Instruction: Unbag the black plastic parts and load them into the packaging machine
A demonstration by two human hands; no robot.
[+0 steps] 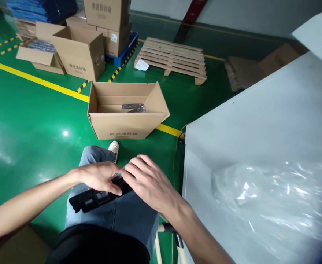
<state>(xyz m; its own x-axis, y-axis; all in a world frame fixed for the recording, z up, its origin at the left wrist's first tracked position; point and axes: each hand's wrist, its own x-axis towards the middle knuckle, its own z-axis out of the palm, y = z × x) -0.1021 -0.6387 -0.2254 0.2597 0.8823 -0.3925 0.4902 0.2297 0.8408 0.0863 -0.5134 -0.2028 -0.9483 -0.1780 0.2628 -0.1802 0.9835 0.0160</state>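
A long black plastic part (92,201) with cut-out openings lies across my thighs, slanting up to the right. My left hand (102,178) is closed around its middle, thumb on the top face. At the part's far right end, my right hand (147,181) has its fingers curled and pressed together. A bit of clear plastic film (118,175) shows between the two hands, at the right hand's fingertips. The right fingers hide that end of the part, so how far the film covers it I cannot tell.
An open carton (128,126) stands ahead on the floor with film-wrapped dark parts (133,107) inside. Clear plastic bags (273,205) lie on the pale table (204,146) at right. Further off are a wooden pallet (171,57) and more cartons (78,51).
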